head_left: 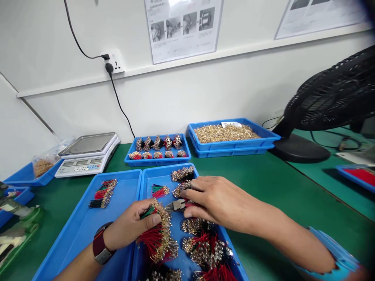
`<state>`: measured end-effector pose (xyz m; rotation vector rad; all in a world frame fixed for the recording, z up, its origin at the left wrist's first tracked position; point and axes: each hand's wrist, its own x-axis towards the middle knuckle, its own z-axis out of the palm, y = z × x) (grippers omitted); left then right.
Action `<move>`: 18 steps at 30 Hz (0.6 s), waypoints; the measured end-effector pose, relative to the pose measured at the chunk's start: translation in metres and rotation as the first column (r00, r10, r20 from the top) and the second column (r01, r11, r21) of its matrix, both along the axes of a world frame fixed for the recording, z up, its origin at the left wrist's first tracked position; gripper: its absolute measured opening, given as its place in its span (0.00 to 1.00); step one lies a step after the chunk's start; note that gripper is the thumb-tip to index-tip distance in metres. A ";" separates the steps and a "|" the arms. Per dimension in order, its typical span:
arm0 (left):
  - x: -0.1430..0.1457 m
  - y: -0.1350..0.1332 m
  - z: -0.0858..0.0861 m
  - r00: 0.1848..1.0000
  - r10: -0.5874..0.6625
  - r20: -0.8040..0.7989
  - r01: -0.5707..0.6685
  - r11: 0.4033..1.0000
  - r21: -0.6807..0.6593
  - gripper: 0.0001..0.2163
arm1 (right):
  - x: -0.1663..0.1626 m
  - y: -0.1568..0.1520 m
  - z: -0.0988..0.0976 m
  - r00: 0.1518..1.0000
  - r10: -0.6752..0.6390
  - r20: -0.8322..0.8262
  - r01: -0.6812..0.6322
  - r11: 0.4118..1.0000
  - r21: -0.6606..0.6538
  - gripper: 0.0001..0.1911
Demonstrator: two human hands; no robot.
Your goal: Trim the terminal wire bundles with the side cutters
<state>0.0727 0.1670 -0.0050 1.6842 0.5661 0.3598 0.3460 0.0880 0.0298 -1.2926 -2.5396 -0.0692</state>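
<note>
My left hand [137, 223] is closed around a bundle of short red and green wires with gold metal ends [161, 234]. It is over the right-hand blue tray [145, 181]. My right hand [215, 201] grips red-handled pliers [175, 205], whose metal jaws point left and reach the edge of the bundle. Whether the jaws touch a wire is too small to tell. Beneath my hands, the tray holds several bunches of black and red terminal-ended wires [202, 248] and a small red-green bunch [159, 191]. Part of the pliers' handles is hidden by my fingers.
Adjoining on the left is a blue tray [117, 226] with one wire bunch [104, 193]. Farther back stand a scale [88, 154], a tray of wire bunches [158, 159] and stacked trays of gold parts [225, 134]. A black fan [325, 93] stands right; a green fixture [26, 226] sits left.
</note>
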 end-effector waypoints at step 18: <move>0.000 0.000 -0.007 0.999 0.016 -0.042 -0.016 1.000 -0.008 0.20 | 0.000 0.001 -0.001 0.998 0.065 -0.010 -0.065 0.996 -0.058 0.23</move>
